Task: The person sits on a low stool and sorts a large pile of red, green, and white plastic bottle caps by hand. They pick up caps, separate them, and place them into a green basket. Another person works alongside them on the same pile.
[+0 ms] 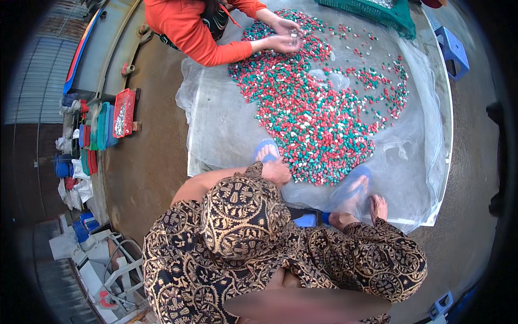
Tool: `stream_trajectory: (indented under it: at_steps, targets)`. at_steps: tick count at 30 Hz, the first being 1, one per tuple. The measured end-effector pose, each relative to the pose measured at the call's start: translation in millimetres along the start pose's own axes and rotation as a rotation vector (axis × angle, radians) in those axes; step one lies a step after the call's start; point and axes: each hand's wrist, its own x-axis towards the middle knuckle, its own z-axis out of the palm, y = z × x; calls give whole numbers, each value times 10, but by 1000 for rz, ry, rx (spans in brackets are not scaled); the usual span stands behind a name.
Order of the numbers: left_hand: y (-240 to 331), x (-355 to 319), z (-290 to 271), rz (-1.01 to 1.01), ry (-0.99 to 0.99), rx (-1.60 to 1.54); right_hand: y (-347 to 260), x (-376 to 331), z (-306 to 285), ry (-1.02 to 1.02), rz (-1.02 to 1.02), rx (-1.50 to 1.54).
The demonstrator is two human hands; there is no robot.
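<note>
pellets spread on a sheet, two people at the pile

a wide heap of small red, green and white pellets [318, 108] lies on a clear plastic sheet [216, 124] spread over a low pale board on the floor. the person crouches at its near edge in dark clothes with a gold pattern, knees up, both feet in blue sandals [267, 148] on the sheet.

the left hand [276, 173] rests at the near rim of the heap, touching the pellets, fingers curled loosely; whether it has hold of any cannot be told. the right hand [379, 207] lies just beside the right foot, fingers stretched out flat on the sheet with nothing in it, a little apart from the heap.

across the heap, a second person in orange sleeves [199, 32] has both hands [285, 35] close together in the far edge of the pellets. a green mesh basket [377, 12] sits at the far end of the sheet, a blue stool [453, 51] beside the board, and a red basket [124, 112] stands well apart on the left.
</note>
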Motion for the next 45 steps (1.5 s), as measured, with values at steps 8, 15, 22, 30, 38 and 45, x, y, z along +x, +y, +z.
stream_trajectory:
  at_steps: [8, 15, 22, 30, 38, 45]
  targets:
    - [-512, -13, -99, -297, 1269, -1010, -293, -115, -37, 171, -181, 262]
    - [-1010, -424, -826, -387, 1417, -116, -667, 268, 98, 382, -13, 101]
    - [-1326, -1125, -1923, -466, 1681, 195, -463, 742, -2134, 870, 58, -200]
    - [-938, -2446, -1850, 40, 1492, -328, -1201, -551, -3665, 479, -93, 223]
    - [-398, -2059, -1094, -104, 649, -461, -1431, -511, -2822, -193, -121, 262]
    - [272, -1522, -1412, 212, -350, -975, -2107, 92, -2714, -46, -362, 211]
